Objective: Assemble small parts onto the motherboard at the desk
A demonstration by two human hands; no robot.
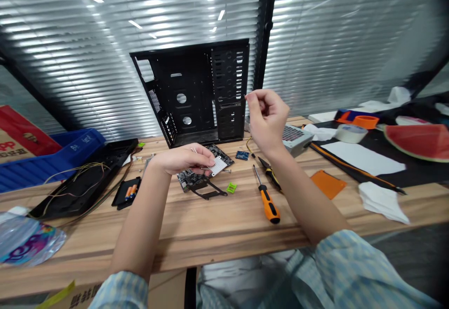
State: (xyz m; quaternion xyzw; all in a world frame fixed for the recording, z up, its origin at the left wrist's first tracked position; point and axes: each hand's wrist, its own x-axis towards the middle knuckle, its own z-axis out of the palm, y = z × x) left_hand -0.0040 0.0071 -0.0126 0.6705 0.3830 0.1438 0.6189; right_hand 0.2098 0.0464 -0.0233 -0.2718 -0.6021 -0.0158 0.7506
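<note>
My left hand (191, 158) is closed on a small silver finned heatsink (219, 165), above a dark motherboard (224, 153) lying on the table. My right hand (266, 114) is raised before the right side of the open black computer case (196, 93), thumb and fingers pinched together; anything between the tips is too small to make out. A black bracket (208, 192) lies at the near edge of the board, with a bright green plastic piece (231, 187) beside it. Further right are a small blue circuit board (242, 155), an orange-handled screwdriver (269, 203) and pliers (269, 172).
A grey power supply (296, 139) stands behind my right forearm. To the right lie an orange square (328, 184), white tissue (383, 201) and a tape roll (351, 134). At left are a blue bin (84, 141), a black panel with wires (75, 192), batteries (131, 192) and a plastic bag (31, 241).
</note>
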